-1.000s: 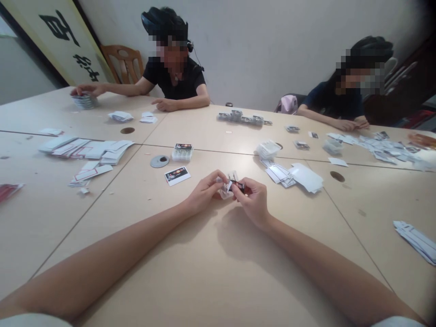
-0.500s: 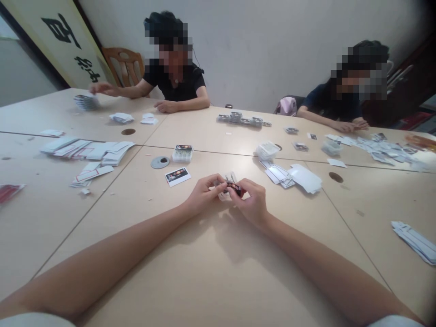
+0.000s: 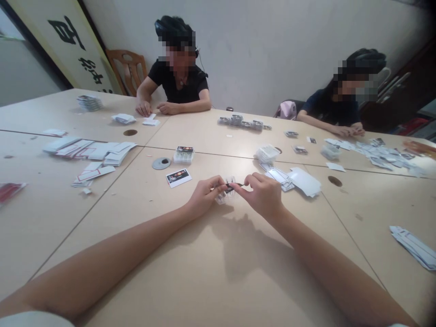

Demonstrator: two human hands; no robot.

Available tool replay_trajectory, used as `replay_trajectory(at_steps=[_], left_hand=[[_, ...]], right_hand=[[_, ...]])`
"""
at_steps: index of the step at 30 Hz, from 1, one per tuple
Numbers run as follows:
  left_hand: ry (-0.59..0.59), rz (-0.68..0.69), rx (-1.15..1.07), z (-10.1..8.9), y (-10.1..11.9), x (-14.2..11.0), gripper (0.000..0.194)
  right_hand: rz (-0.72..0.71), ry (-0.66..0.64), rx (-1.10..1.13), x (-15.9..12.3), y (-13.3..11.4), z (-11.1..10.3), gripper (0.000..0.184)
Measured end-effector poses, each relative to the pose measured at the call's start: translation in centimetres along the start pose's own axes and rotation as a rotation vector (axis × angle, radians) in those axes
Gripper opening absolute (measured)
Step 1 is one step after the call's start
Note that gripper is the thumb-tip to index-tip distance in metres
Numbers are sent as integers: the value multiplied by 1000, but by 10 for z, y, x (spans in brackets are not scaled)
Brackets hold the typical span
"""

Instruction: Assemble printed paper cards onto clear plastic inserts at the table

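Note:
My left hand (image 3: 203, 198) and my right hand (image 3: 264, 195) meet over the middle of the pale wooden table (image 3: 204, 272). Between their fingertips sits a small clear plastic case (image 3: 226, 193) with a dark printed card at its top edge. The left fingers curl round the case from the left. The right thumb and forefinger pinch the dark card from the right. Just left of my hands a single printed card (image 3: 178, 177) lies flat, and a clear box with a printed lid (image 3: 184, 154) stands behind it.
Stacks of white cards (image 3: 91, 152) lie to the left, more white cards (image 3: 293, 177) to the right, another pile (image 3: 413, 245) near the right edge. A grey disc (image 3: 161, 163) rests near a cable hole. Two seated people handle cards at the far side.
My right hand has lifted and turned knuckles-up, pinching the card's edge. The person in black drew an outstretched arm back from the far-left stack to the table front.

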State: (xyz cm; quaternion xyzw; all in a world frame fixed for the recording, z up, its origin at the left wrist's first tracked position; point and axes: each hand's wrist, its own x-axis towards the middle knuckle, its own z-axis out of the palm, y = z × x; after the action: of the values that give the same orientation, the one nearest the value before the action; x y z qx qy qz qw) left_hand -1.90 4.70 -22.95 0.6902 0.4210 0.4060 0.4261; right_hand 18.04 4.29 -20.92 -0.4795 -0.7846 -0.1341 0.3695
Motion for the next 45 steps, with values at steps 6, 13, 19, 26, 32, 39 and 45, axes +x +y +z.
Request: replay_trajectory(at_steps=[6, 13, 19, 26, 32, 39, 45], left_hand=[[-12, 24, 8, -1, -3, 1, 37], [-58, 62, -40, -1, 0, 0, 31], [-43, -9, -150, 0, -3, 1, 30], [-71, -46, -169, -2, -4, 4, 27], [-129, -43, -171, -2, -8, 5, 41], [-162, -105, -454, 0, -6, 3, 65], [-241, -181, -515, 1, -1, 0, 54]], right_hand=[[74, -22, 104, 0, -6, -1, 39], [238, -169, 582, -3, -26, 1, 11], [201, -88, 549, -5, -25, 1, 9], [-49, -46, 407, -16, -16, 12, 20], [-5, 3, 427, -13, -18, 9, 18], [428, -105, 762, -8, -24, 5, 8], [663, -173, 1129, -10, -24, 12, 17]])
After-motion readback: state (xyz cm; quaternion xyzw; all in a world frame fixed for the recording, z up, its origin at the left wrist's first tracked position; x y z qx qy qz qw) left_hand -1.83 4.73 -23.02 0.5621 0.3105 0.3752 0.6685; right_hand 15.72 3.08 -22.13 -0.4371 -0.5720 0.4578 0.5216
